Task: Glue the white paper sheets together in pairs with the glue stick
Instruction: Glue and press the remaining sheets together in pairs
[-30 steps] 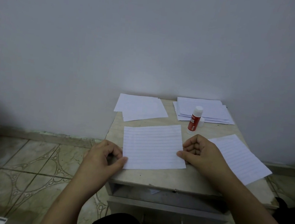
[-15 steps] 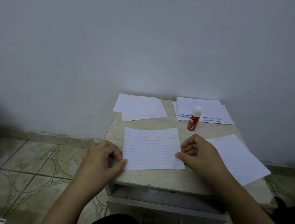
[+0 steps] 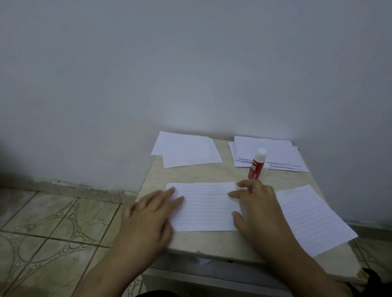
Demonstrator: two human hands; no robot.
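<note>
hands lie flat on a lined white sheet (image 3: pixel 205 207) at the near middle of the small table (image 3: pixel 217 245). the left hand (image 3: pixel 151 212) has straight fingers (image 3: pixel 174 197) pressing on the sheet's left edge, holding nothing; it is a little blurred. the right hand (image 3: pixel 259 209) rests on the sheet's right edge with fingers spread and nearly straight and the thumb on the paper, also gripping nothing. the sheet's long axis runs left to right, slightly tilted, and its ruled lines follow that axis.

a second lined sheet (image 3: pixel 312 217) lies just right of the right hand, turned at an angle, with its near right corner hanging past the table's edge. at the far right corner sits a stack of lined sheets (image 3: pixel 275 153), roughly squared, long side running left to right. at the far left lie two or more white sheets (image 3: pixel 185 151), fanned apart and overhanging the table's left edge.

the glue stick (image 3: pixel 256 164) stands upright just in front of the stack, red body, white top pointing up, leaning slightly in this wide view. a small white cap (image 3: pixel 265 168) sits just beside it on the right. the stick is near the right hand's fingertips but apart from them.

below the tabletop is an open shelf slot (image 3: pixel 203 265); a pale scrap shows inside, too dim to identify.
</note>
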